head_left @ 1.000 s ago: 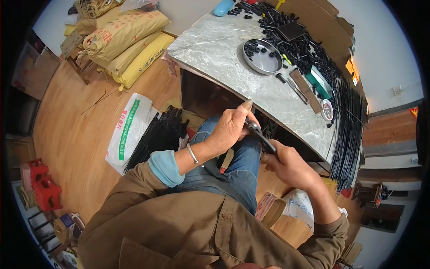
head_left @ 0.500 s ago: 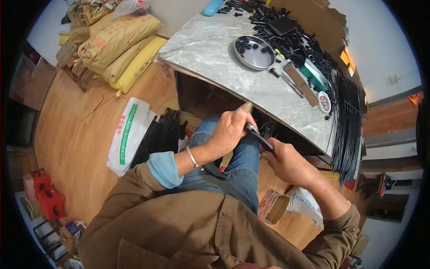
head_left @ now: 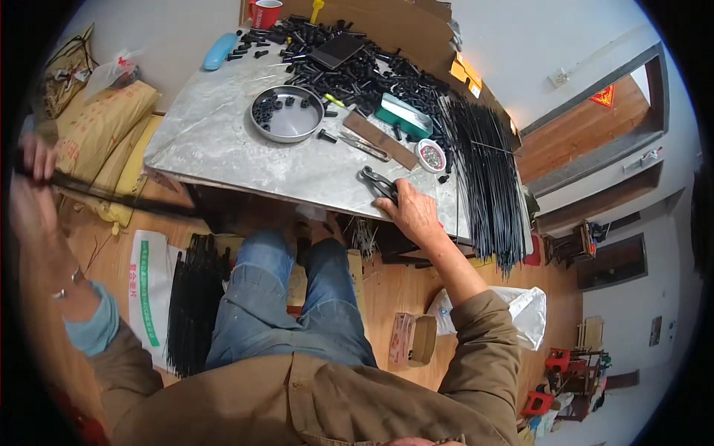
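Pliers (head_left: 378,182) lie on the near edge of the counter (head_left: 223,141), and the right hand (head_left: 413,212) rests on their handles, fingers curled over them. Far left, the left hand (head_left: 33,160) is clenched around a long thin black rod (head_left: 111,195). A round metal bowl (head_left: 286,113) sits farther back on the counter.

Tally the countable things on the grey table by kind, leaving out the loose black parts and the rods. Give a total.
Round metal pan: 1
Pliers, under the right hand: 1
Red cup: 1
Blue oblong case: 1
Small round dish: 1
Green and white box: 1
Brown flat strip: 1
Total: 7
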